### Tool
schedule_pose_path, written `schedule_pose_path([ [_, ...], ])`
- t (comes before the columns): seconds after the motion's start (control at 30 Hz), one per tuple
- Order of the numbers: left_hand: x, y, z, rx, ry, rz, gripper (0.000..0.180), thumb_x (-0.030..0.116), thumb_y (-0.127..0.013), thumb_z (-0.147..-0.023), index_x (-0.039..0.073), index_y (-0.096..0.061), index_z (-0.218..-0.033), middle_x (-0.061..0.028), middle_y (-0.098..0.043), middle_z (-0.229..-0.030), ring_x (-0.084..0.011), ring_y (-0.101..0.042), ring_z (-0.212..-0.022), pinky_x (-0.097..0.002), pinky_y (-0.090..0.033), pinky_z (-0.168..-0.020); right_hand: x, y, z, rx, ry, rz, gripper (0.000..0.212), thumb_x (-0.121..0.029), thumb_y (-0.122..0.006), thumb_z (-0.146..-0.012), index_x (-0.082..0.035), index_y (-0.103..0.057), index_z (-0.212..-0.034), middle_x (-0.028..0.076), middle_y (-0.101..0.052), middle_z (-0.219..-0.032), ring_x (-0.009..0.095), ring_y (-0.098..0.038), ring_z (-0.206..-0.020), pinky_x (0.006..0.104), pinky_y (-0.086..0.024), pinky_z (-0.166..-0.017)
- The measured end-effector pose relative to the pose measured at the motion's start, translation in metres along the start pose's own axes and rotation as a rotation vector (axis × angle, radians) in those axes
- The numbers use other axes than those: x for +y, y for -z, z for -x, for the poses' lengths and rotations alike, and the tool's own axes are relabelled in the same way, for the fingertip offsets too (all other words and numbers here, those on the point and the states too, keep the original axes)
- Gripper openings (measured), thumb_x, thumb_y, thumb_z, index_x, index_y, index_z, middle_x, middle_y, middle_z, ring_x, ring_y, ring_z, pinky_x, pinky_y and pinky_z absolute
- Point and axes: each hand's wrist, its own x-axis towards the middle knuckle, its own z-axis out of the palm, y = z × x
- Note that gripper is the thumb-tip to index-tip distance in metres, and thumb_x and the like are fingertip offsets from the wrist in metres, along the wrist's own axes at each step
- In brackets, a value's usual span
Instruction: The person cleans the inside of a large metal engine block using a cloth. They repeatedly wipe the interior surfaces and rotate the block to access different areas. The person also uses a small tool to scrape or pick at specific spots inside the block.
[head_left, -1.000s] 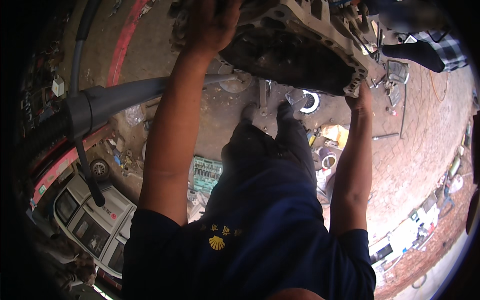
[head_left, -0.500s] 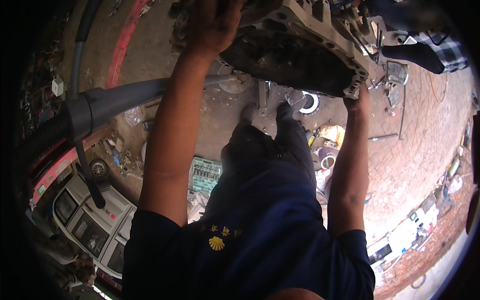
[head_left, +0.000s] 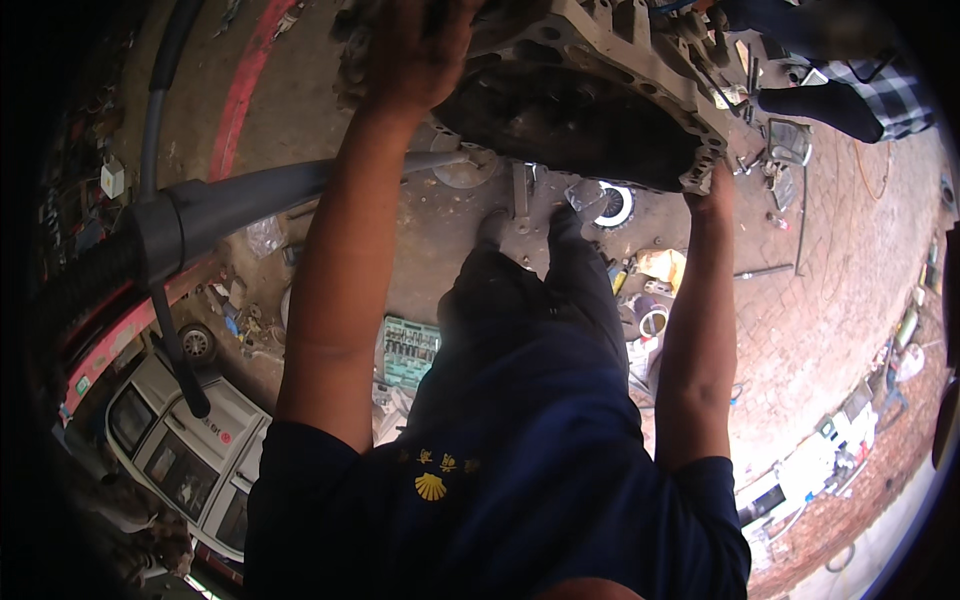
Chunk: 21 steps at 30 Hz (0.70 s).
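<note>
A large engine block (head_left: 640,60), a pale metal casting with bolt holes around its rim and a dark hollow, spans the top of the view. My left hand (head_left: 425,60) lies against its left side, with the fingertips running into shadow at the upper edge. At the right lower corner of the casting, my right hand (head_left: 712,190) grips the rim from beneath; its fingers are mostly hidden behind the metal. Both arms are stretched out ahead. The upper part of the block is cut off by the picture's edge.
A thick grey metal arm (head_left: 240,205) crosses from the left, under my left forearm. On the floor are a green socket set (head_left: 408,352), a white-rimmed round part (head_left: 615,205) and scattered tools. A silver vehicle (head_left: 185,455) stands lower left. Another person's checked sleeve (head_left: 890,100) shows upper right.
The whole view shifts slightly left. The block's right end and my right hand sit a little further left; both hands stay on the block.
</note>
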Motion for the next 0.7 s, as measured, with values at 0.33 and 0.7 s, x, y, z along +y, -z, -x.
schedule_pose_path([
  [0.33,-0.006,0.004,0.001,-0.005,-0.015,-0.112,0.052,0.045,-0.052,-0.104,-0.002,-0.061,-0.084,-0.0079,-0.057,-0.071,-0.0182,-0.054,-0.071,-0.0374,-0.044,-0.069,-0.004,0.000,-0.001,0.035,0.019,0.059,0.037,-0.019,-0.058,-0.105,0.005,-0.059,-0.132,0.014,-0.070,-0.113,0.023,-0.070,-0.097,0.0342,-0.059,-0.080],
  [0.7,-0.019,0.014,-0.004,-0.102,0.029,-0.142,0.050,0.043,-0.052,-0.105,-0.002,-0.062,-0.085,-0.0076,-0.059,-0.073,-0.0183,-0.054,-0.073,-0.0367,-0.044,-0.070,-0.004,0.008,-0.003,0.033,0.003,0.069,0.039,-0.023,-0.060,-0.105,0.004,-0.057,-0.133,0.016,-0.069,-0.118,0.024,-0.070,-0.102,0.0365,-0.059,-0.083],
])
